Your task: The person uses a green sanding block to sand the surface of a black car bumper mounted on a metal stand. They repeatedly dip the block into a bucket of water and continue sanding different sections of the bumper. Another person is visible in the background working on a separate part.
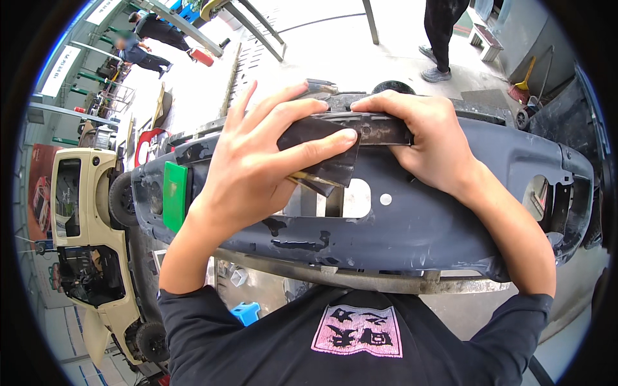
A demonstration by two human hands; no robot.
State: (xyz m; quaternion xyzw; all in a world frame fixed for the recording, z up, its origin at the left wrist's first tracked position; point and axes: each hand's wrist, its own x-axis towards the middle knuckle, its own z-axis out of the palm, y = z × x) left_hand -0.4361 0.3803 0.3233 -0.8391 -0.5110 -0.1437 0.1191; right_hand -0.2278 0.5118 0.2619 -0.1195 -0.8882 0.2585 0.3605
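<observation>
A grey car bumper [444, 222] lies across a stand before me, with wet dark patches and several cut-outs. Over its far edge, my left hand [241, 157] pinches a creased black sheet [302, 133], which looks like sandpaper, between thumb and forefinger. Its other fingers are spread. The sheet lies against one end of a dark, narrow block [385, 132]. My right hand [441, 141] grips the block's other end, thumb beneath and fingers on top. Some of the sheet is hidden behind my left hand.
A green rectangular piece [175, 196] rests at the bumper's left. Beneath the bumper runs a metal stand rail [386, 281], with a blue stool [245, 313] on the floor. A beige vehicle body [96, 238] stands left. People are farther off; a broom [523, 83] leans far right.
</observation>
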